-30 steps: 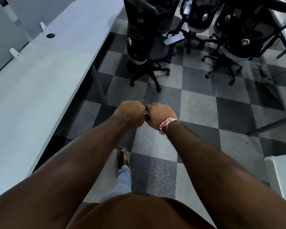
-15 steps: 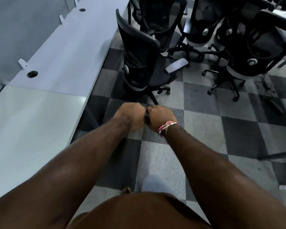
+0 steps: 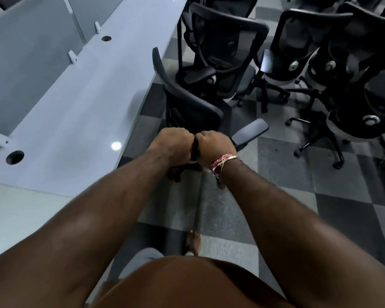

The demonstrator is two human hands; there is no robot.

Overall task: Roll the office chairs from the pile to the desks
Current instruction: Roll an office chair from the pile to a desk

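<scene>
Black mesh office chair (image 3: pixel 193 103) close ahead, beside the pale desk (image 3: pixel 80 112).

Both fists curled and pressed knuckle to knuckle over a small dark object (image 3: pixel 195 150), barely visible between them; left hand (image 3: pixel 175 144) and right hand (image 3: pixel 215 146) held out in front of the chair's backrest, contact with the chair impossible to tell. Pink thread bracelet (image 3: pixel 223 162) on the right wrist. More black chairs (image 3: pixel 309 54) piled behind on the grey checkered carpet (image 3: pixel 298 185).

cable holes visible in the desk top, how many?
2. One cable hole near the left edge, close to the person; another cable hole farther along the white desk. More may lie out of frame.
</scene>
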